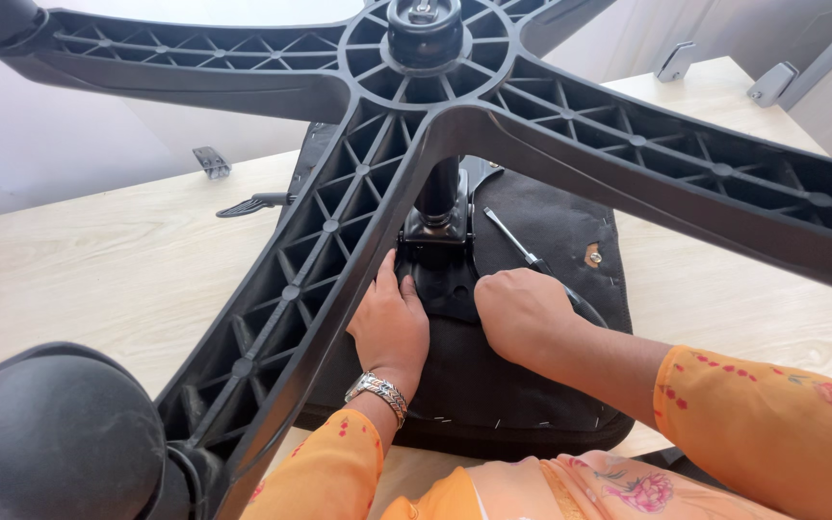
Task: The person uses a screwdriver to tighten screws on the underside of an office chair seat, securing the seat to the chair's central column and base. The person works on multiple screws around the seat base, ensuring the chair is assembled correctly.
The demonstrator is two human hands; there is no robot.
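An upturned office chair lies seat-down on the pale wood-grain surface (98, 250), near its front edge. Its black fabric seat underside (532, 385) faces up, w/ the black metal mechanism plate (440, 260) bolted at the centre and the black gas-lift column (440, 188) rising from it toward the camera. The black ribbed plastic five-arm star base (358, 183) spreads across the top of the view; one round black caster (50, 433) sits at the bottom left corner of the frame.

The left hand (392, 323), silver bracelet at the wrist, lies open and flat on the seat underside, fingertips touching the plate's left edge. The right hand (522, 313) is closed in a fist just right of the plate; can't tell for sure what it grips, as the fingers hide it. A slim metal-shafted screwdriver w/ black handle (522, 248) lies on the seat fabric just beyond the right hand. Both arms wear orange floral sleeves.

A black lever handle (252, 204) sticks out past the seat's left edge. Small grey metal brackets (212, 162) lie toward the surface's far edge.
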